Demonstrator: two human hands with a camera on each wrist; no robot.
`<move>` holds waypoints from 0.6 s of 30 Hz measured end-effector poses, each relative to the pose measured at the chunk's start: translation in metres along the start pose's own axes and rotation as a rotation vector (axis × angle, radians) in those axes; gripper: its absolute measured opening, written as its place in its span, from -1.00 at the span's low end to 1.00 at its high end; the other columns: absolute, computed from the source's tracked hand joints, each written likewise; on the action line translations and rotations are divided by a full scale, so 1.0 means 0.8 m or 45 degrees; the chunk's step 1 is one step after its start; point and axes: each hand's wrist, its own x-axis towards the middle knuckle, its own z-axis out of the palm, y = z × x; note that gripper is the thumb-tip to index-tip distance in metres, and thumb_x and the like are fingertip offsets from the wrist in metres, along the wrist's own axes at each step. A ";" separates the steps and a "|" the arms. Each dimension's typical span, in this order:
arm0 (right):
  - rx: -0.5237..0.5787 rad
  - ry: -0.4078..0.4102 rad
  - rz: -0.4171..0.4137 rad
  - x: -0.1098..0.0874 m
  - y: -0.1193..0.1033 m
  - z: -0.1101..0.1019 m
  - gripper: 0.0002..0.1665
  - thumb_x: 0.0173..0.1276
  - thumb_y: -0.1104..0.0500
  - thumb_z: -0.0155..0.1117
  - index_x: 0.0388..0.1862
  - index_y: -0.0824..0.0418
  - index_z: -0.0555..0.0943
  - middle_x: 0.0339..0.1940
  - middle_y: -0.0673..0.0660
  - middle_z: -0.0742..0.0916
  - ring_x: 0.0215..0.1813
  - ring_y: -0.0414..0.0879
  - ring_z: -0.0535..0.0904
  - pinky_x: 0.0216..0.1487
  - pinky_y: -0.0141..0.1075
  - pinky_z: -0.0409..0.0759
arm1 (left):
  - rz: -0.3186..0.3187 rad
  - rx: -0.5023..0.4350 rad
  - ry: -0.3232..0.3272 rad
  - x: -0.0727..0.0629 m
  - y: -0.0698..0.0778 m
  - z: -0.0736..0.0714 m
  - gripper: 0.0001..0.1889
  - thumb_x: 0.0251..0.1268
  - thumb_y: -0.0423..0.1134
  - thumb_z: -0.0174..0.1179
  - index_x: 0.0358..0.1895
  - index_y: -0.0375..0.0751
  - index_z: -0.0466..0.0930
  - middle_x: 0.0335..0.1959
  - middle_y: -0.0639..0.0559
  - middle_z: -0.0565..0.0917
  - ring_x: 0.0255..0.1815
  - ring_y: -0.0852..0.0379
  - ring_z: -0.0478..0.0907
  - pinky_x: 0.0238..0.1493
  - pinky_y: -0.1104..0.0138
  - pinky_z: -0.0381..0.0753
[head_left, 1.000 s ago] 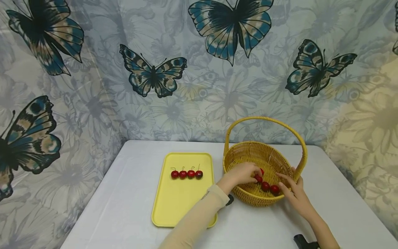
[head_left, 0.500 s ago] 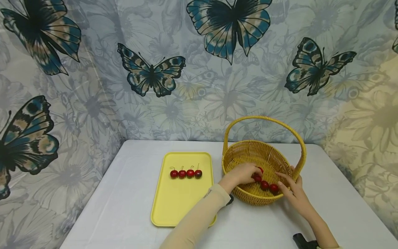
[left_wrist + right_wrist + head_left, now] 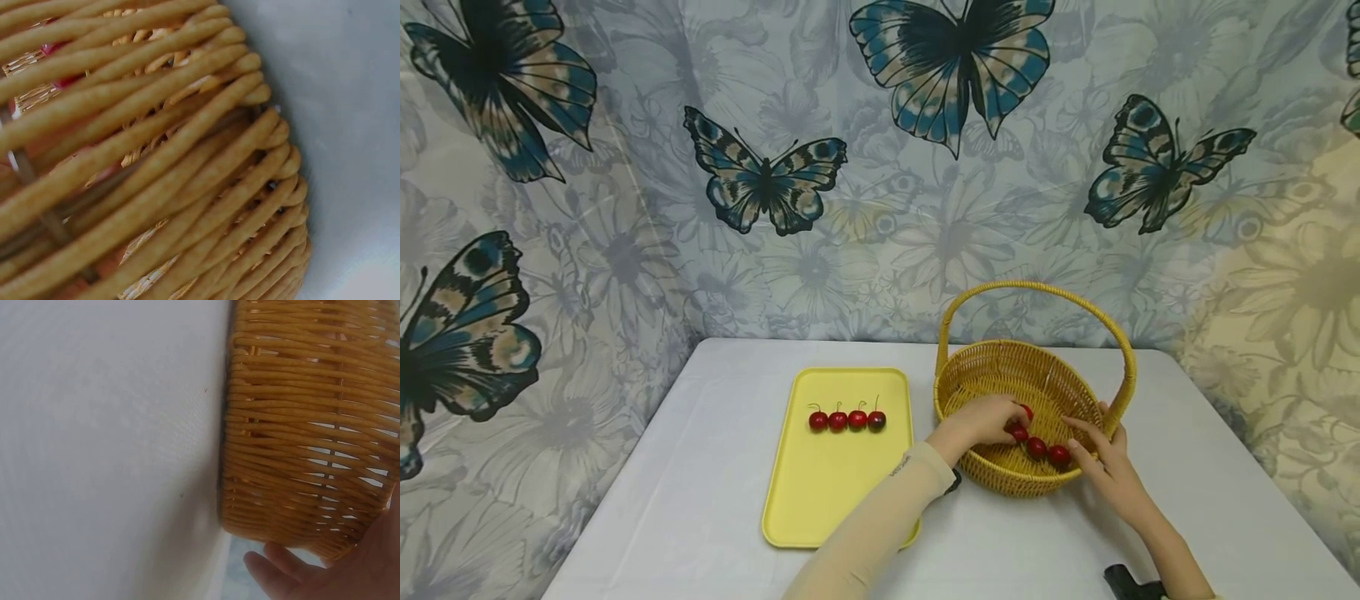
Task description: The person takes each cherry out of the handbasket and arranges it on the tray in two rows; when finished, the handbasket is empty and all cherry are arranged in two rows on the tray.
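Observation:
A yellow wicker basket (image 3: 1000, 479) with a tall arched handle stands on the right half of the table. My left hand (image 3: 985, 422) reaches over its left rim, fingertips curled at a cherry (image 3: 1019, 434) inside; the fingers partly hide the contact. Other red cherries (image 3: 1048, 452) lie beside it along the basket's near side. My right hand (image 3: 1108, 471) grips the right rim near the handle's foot, some fingers inside and others outside. The right wrist view shows fingers (image 3: 281, 569) against the outer wicker wall (image 3: 300, 425). In the left wrist view, weave (image 3: 156, 137) hides most of the left hand.
Left of the basket lies a yellow tray (image 3: 820, 500) bearing a row of several stemmed cherries (image 3: 847, 421). My left sleeve (image 3: 880, 525) crosses the tray's near right corner. A white cloth (image 3: 700, 467) covers the table; butterfly-printed fabric (image 3: 910, 283) hangs behind.
Both hands stay nearly still, the left at the cherries and the right on the basket rim. The head view shifts slightly.

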 end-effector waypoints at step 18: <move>-0.008 -0.008 0.002 0.000 0.001 0.001 -0.57 0.46 0.17 -0.05 0.25 0.29 0.37 0.48 0.23 -0.27 0.44 0.32 -0.37 -0.15 0.53 0.13 | 0.031 0.018 0.065 -0.010 0.001 -0.009 -0.71 0.15 -0.09 0.28 -0.03 0.12 0.62 -0.06 0.29 0.59 -0.06 0.40 0.50 -0.08 0.62 0.43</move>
